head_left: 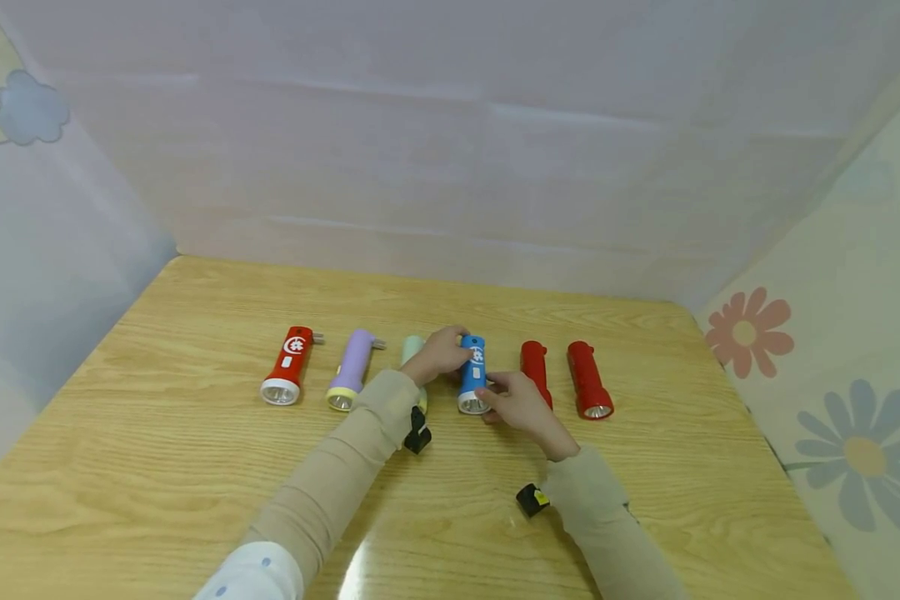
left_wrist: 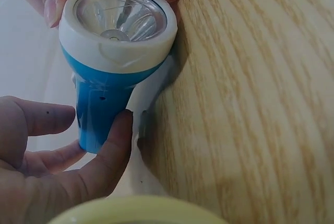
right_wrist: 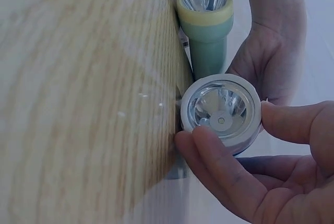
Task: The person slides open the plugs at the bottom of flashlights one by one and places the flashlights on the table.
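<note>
A blue flashlight point(head_left: 473, 382) with a white head lies on the wooden table between my two hands. My left hand point(head_left: 441, 353) holds its narrow rear end; in the left wrist view, thumb and fingers bend around the blue handle point(left_wrist: 102, 112). At the other end, my right hand point(head_left: 523, 404) pinches the white rim point(right_wrist: 254, 98) of the head between thumb and fingers. Just left of it lies a mint green flashlight point(right_wrist: 209, 51) with a yellow head, partly covered by my left hand in the head view.
Left of the hands, a lavender flashlight point(head_left: 355, 358) and a red one with a white head point(head_left: 291, 367) lie with metal plug prongs out. Two all-red flashlights, one near my right hand point(head_left: 534, 362) and one farther right point(head_left: 587, 379), complete the row on the table point(head_left: 195, 467).
</note>
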### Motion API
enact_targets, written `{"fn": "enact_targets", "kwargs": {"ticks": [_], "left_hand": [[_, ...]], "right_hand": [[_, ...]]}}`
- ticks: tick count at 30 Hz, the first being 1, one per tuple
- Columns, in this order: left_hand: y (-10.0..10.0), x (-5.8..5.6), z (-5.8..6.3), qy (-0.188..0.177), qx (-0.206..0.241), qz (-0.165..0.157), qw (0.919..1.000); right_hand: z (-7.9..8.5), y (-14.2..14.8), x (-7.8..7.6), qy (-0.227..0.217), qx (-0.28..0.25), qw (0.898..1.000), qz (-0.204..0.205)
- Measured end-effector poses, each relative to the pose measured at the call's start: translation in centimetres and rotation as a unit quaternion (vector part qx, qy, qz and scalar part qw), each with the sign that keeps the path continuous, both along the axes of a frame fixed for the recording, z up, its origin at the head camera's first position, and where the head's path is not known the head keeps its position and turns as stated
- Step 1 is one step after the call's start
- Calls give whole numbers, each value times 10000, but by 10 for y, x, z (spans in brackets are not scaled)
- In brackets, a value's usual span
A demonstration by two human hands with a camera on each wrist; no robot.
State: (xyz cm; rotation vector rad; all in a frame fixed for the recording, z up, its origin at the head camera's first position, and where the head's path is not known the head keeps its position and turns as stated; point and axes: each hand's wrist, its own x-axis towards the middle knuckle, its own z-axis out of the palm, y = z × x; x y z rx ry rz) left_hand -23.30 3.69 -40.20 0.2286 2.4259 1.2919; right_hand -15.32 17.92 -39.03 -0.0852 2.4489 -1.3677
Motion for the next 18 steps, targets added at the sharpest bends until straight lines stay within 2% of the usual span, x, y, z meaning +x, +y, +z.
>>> {"fn": "enact_targets", "kwargs": {"ticks": [9, 18], "left_hand": [[-1, 2, 3, -21, 213, 131, 9997], [1, 6, 5, 128, 306, 265, 9991]], "right_hand": [[1, -1, 1, 220, 99, 9997, 13], [-3, 1, 0, 301, 185, 9994, -45]]}}
